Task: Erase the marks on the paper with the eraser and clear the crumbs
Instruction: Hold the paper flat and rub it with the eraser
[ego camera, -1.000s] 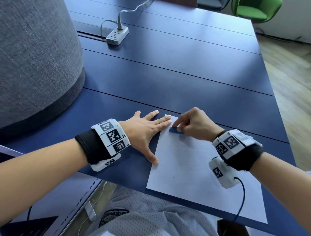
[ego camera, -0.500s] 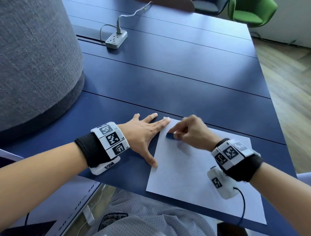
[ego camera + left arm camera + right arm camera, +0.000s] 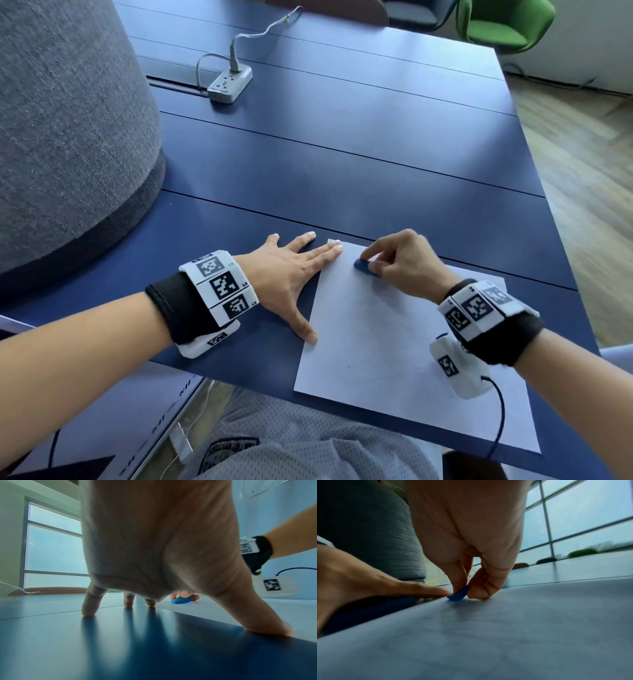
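Nearest the body, a white paper [image 3: 394,349] lies on the blue surface [image 3: 342,164], its near edge close to the surface's edge above a grey mesh shirt [image 3: 308,452]. A small dark speck shows on the lower part of the sheet; no other marks can be made out.

The left hand [image 3: 287,274] lies flat and spread beside the paper's left edge. Its thumb presses on that edge and one fingertip rests on the far left corner, while the other fingers lie on the bare surface. It holds nothing.

The right hand [image 3: 404,263] is over the top of the sheet, fingers curled. Thumb and fingers pinch a small blue eraser [image 3: 365,266], whose lower end touches the paper just beside the left fingertips.

Farther off, a white power strip [image 3: 230,84] with its cable sits on the surface. A large grey fabric-covered shape [image 3: 61,130] stands at the left, and a green chair [image 3: 503,24] is beyond the far edge.
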Motion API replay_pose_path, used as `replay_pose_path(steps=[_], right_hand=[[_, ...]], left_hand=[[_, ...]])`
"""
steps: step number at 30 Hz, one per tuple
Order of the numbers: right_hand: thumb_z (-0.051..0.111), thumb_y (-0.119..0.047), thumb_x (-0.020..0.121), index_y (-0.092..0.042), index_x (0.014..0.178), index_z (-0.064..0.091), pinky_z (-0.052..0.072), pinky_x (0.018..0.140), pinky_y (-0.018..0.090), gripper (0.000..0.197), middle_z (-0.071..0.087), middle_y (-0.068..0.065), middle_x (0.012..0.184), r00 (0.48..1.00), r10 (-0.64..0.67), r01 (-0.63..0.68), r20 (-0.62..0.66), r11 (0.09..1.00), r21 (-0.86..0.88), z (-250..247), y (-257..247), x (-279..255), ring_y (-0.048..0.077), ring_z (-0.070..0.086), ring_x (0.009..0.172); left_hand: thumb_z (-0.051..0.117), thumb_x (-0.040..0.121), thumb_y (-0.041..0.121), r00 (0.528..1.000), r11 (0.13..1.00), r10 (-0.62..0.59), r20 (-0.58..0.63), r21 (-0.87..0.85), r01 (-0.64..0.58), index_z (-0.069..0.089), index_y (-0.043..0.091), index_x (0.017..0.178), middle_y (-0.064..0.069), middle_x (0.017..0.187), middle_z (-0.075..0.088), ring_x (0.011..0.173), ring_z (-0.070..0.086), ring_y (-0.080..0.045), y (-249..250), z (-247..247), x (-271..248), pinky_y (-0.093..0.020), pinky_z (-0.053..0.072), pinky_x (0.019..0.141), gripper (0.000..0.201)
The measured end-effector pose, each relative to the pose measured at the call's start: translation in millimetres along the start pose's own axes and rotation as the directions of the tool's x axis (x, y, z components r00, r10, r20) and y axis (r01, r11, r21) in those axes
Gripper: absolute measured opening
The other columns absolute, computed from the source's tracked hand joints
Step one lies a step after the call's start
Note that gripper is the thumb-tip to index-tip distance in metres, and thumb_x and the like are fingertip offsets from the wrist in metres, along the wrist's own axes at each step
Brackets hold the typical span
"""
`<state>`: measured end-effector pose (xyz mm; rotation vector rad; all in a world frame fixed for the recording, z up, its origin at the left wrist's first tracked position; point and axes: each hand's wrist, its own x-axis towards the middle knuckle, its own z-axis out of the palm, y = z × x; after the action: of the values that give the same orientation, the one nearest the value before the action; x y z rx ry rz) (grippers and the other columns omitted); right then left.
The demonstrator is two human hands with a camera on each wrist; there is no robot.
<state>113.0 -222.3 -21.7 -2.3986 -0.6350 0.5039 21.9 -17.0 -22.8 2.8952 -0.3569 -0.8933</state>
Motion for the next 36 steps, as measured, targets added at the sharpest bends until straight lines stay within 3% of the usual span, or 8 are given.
replay_pose_path(steps=[2, 7, 11, 16, 21, 25, 31, 36], right_hand=[[0.062, -0.004, 0.082, -0.021, 0.088, 0.075, 0.038, 0.048, 0.004, 0.022, 0.068, 0.001, 0.072, 0.999, 0.013, -0.012, -0.039, 1.0, 0.021, 0, 2, -1, 0.004, 0.056, 0.058], [0.067, -0.006, 0.082, -0.02, 0.089, 0.076, 0.04, 0.053, 0.009, 0.018, 0.062, -0.006, 0.068, 0.973, -0.109, 0.117, 0.205, 0.993, -0.028, 10, -9, -21, 0.003, 0.052, 0.056], [0.066, -0.009, 0.084, -0.022, 0.089, 0.074, 0.041, 0.055, 0.013, 0.016, 0.067, 0.0, 0.074, 1.0, -0.019, 0.02, 0.008, 0.999, -0.042, -5, 3, -4, 0.005, 0.054, 0.059], [0.066, -0.009, 0.084, -0.021, 0.092, 0.073, 0.042, 0.052, 0.008, 0.016, 0.068, -0.001, 0.075, 0.987, -0.055, 0.062, 0.15, 0.997, -0.037, 4, -3, -18, 0.006, 0.056, 0.059], [0.065, -0.012, 0.083, -0.021, 0.091, 0.072, 0.041, 0.052, 0.014, 0.013, 0.069, 0.006, 0.078, 0.997, 0.056, -0.056, -0.051, 0.998, -0.002, -9, 9, 1, 0.011, 0.059, 0.066], [0.064, -0.013, 0.085, -0.023, 0.092, 0.071, 0.042, 0.052, 0.016, 0.014, 0.068, 0.0, 0.076, 0.999, 0.012, -0.012, 0.049, 1.0, 0.001, 5, 2, -10, 0.01, 0.059, 0.061], [0.065, -0.013, 0.084, -0.02, 0.09, 0.072, 0.04, 0.055, 0.013, 0.012, 0.068, 0.004, 0.079, 0.997, 0.033, -0.034, -0.064, 0.999, -0.02, -4, 8, -1, 0.013, 0.06, 0.069], [0.065, -0.012, 0.085, -0.021, 0.092, 0.073, 0.043, 0.054, 0.012, 0.015, 0.069, -0.001, 0.074, 0.999, -0.021, 0.022, 0.048, 1.0, -0.014, 5, 1, -15, 0.007, 0.059, 0.061]], left_hand=[[0.066, 0.055, 0.086, 1.0, 1.0, 0.0, 0.006, 0.012, 0.0, -0.024, 0.035, 0.15, 0.024, 0.156, -0.026, 0.147, -0.023, -0.015, 0, 1, 0, -0.062, -0.001, 0.115, 0.141], [0.065, 0.056, 0.086, 1.0, 1.0, -0.004, 0.022, 0.031, 0.003, -0.023, 0.035, 0.151, 0.024, 0.155, -0.03, 0.146, -0.025, -0.016, 0, 1, 1, -0.063, -0.001, 0.115, 0.139], [0.065, 0.056, 0.086, 1.0, 0.999, -0.006, 0.026, 0.045, 0.005, -0.023, 0.036, 0.15, 0.023, 0.155, -0.029, 0.146, -0.024, -0.017, 1, 1, 2, -0.064, 0.001, 0.115, 0.138], [0.067, 0.057, 0.084, 1.0, 0.998, -0.01, 0.029, 0.055, 0.009, -0.022, 0.036, 0.151, 0.021, 0.156, -0.029, 0.147, -0.024, -0.019, 4, -1, 1, -0.065, 0.007, 0.115, 0.138], [0.067, 0.057, 0.084, 1.0, 0.998, -0.01, 0.021, 0.069, 0.008, -0.021, 0.035, 0.151, 0.02, 0.157, -0.027, 0.148, -0.021, -0.02, 6, -1, 0, -0.064, 0.012, 0.114, 0.138], [0.067, 0.057, 0.084, 1.0, 0.996, -0.013, 0.017, 0.088, 0.011, -0.02, 0.034, 0.152, 0.019, 0.158, -0.026, 0.148, -0.019, -0.021, 7, -3, 0, -0.064, 0.015, 0.114, 0.138], [0.07, 0.058, 0.08, 0.999, 0.985, -0.028, 0.024, 0.17, 0.024, -0.018, 0.031, 0.153, 0.01, 0.161, -0.021, 0.15, -0.008, -0.029, 17, -12, 1, -0.063, 0.017, 0.113, 0.139], [0.07, 0.055, 0.082, 0.998, 0.965, -0.059, 0.026, 0.257, 0.05, -0.017, 0.029, 0.154, 0.005, 0.162, -0.018, 0.148, 0.003, -0.033, 23, -15, 5, -0.062, 0.018, 0.112, 0.142]])
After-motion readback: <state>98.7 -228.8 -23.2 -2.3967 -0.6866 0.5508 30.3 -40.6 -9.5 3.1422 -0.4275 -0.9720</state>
